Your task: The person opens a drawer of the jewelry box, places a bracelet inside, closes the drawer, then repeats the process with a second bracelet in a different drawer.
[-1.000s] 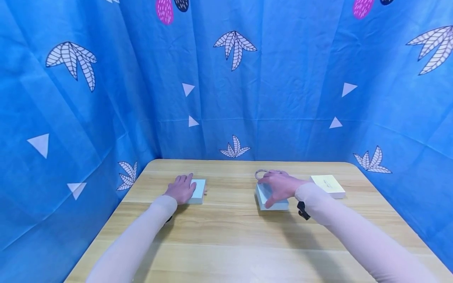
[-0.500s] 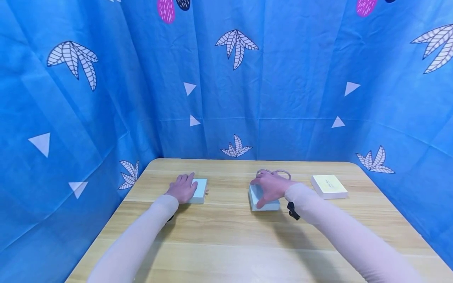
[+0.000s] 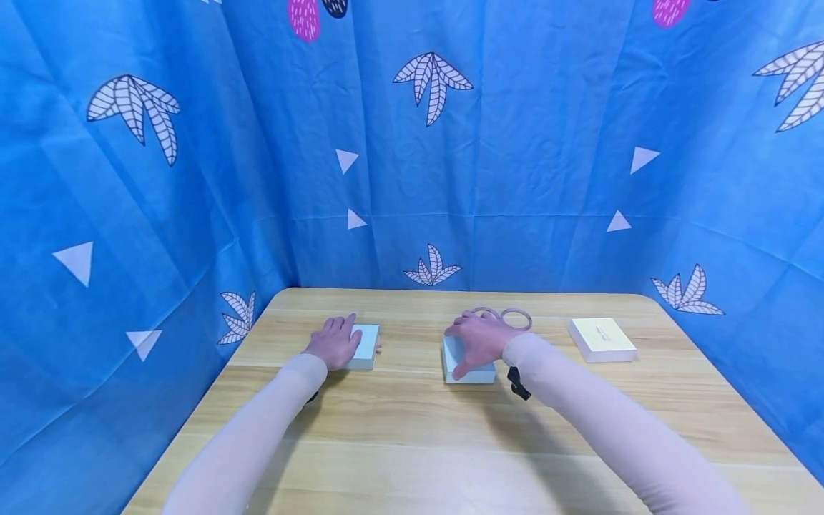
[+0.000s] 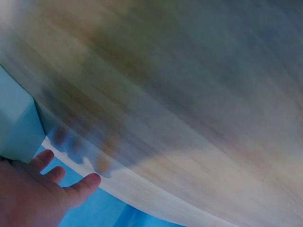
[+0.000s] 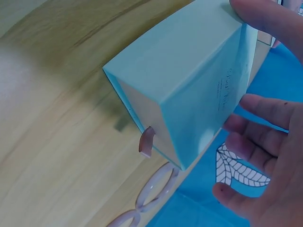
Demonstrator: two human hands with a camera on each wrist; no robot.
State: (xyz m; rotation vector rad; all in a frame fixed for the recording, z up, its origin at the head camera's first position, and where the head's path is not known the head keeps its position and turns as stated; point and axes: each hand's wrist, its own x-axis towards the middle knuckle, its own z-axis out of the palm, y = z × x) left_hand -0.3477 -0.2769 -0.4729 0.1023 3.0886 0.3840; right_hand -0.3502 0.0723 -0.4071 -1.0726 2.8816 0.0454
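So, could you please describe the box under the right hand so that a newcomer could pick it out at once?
On the wooden table lie three flat boxes in a row. The one meant is the middle, pale blue box, gripped by the right hand, just in front of the glasses. Unlike the cream box on the right and the other blue box under the left hand, it has a small pull tab on one end.

The left hand [image 4: 33,191] lies with straight fingers beside a pale blue box [image 4: 16,123]. The blurred wooden worktop [image 4: 189,94] fills the rest.
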